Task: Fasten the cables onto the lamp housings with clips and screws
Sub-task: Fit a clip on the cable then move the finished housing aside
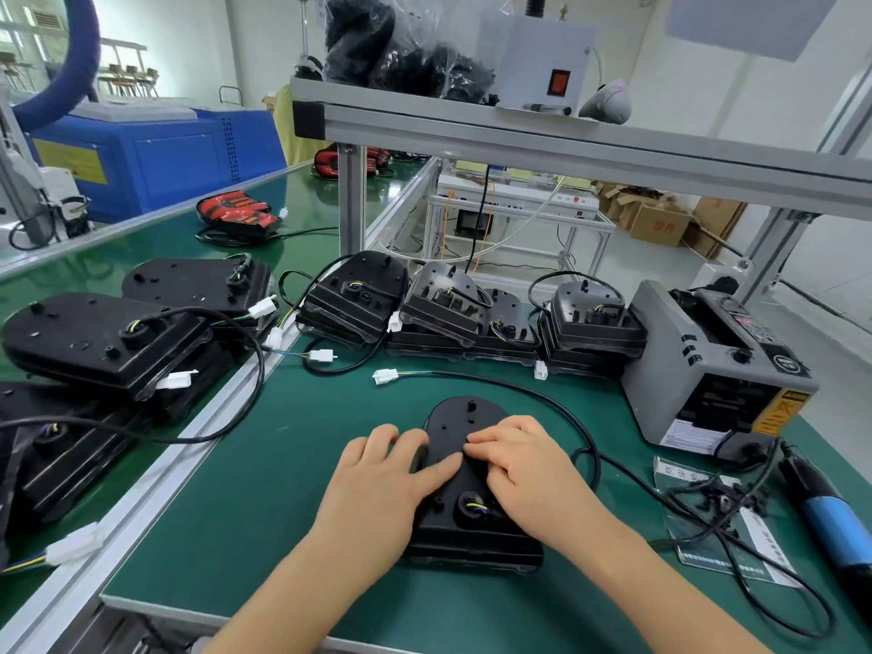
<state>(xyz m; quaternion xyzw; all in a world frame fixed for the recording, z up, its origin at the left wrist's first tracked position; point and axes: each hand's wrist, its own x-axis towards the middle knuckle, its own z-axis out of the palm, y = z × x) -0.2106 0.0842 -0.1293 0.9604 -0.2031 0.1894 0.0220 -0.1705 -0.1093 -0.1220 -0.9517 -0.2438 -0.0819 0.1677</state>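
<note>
A black lamp housing (465, 521) lies back side up on the green mat in front of me. Its black cable (533, 391) loops away to the right and back to a white connector (384, 376). My left hand (382, 479) rests on the housing's left side, thumb pressing near the middle. My right hand (524, 460) lies on the right side, its fingertips pinched on a small black part at the housing's centre; I cannot tell whether it is a clip. A grommet (472, 505) with coloured wires sits between my wrists.
Stacked black lamp housings (453, 304) line the back of the mat, more (104, 342) on the left conveyor. A grey tape dispenser (722, 365) stands at right. A bag of small black clips (712, 495) and a blue electric screwdriver (830, 516) lie at the right edge.
</note>
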